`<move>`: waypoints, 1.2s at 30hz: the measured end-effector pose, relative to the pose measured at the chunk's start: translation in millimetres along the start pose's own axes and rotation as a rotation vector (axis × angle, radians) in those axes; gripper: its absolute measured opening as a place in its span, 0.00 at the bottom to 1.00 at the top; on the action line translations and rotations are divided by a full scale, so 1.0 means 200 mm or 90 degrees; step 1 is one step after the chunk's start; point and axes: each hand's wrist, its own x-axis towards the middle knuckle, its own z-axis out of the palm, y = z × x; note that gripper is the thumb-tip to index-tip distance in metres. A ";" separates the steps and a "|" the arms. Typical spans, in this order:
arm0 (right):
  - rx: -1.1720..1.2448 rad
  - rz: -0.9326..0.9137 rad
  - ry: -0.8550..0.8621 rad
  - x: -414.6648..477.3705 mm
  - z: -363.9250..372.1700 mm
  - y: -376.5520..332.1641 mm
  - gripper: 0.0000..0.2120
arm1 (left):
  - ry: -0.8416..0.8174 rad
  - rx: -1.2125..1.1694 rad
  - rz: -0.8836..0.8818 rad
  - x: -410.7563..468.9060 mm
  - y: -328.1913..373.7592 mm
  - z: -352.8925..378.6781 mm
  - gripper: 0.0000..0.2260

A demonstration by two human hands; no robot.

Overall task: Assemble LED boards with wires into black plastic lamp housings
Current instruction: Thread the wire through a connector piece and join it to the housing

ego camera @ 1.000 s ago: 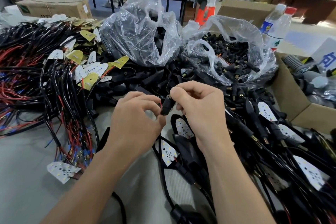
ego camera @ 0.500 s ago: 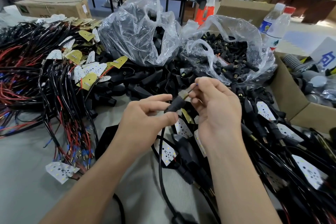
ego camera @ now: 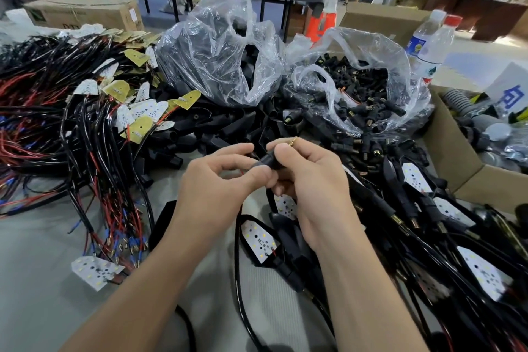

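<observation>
Both hands meet over the middle of the table. My right hand (ego camera: pixel 310 177) grips a small black tubular housing part (ego camera: pixel 270 162), and a brass wire tip (ego camera: pixel 293 141) sticks up past its forefinger. My left hand (ego camera: pixel 217 180) pinches the other end of that part, where a thin red wire (ego camera: pixel 242 173) shows between the fingers. Below the hands lies a black lamp housing with a white LED board (ego camera: pixel 260 238) in it. A loose LED board (ego camera: pixel 95 268) on wires lies at the lower left.
Bundles of black and red wires with LED boards (ego camera: pixel 85 128) cover the left. Two clear bags, one of housings (ego camera: pixel 220 57) and one of black connectors (ego camera: pixel 363 88), stand behind. Finished lamps (ego camera: pixel 445 220) pile at right beside a cardboard box (ego camera: pixel 454 157) and water bottles (ego camera: pixel 428 46).
The hands have drawn together again and my right hand now wraps the black part, which earlier lay mostly between my left thumb and forefinger. The brass wire tip now pokes above my right forefinger.
</observation>
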 end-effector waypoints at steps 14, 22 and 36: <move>0.141 0.045 -0.046 -0.01 -0.01 -0.04 0.12 | 0.033 -0.108 -0.277 0.07 -0.03 -0.03 0.17; 0.180 0.078 -0.073 0.00 -0.03 -0.03 0.12 | -0.036 -0.214 -0.194 0.07 -0.03 -0.03 0.11; 0.110 0.035 -0.016 0.02 -0.04 0.00 0.11 | -0.005 -0.303 -0.063 0.03 0.06 -0.04 0.05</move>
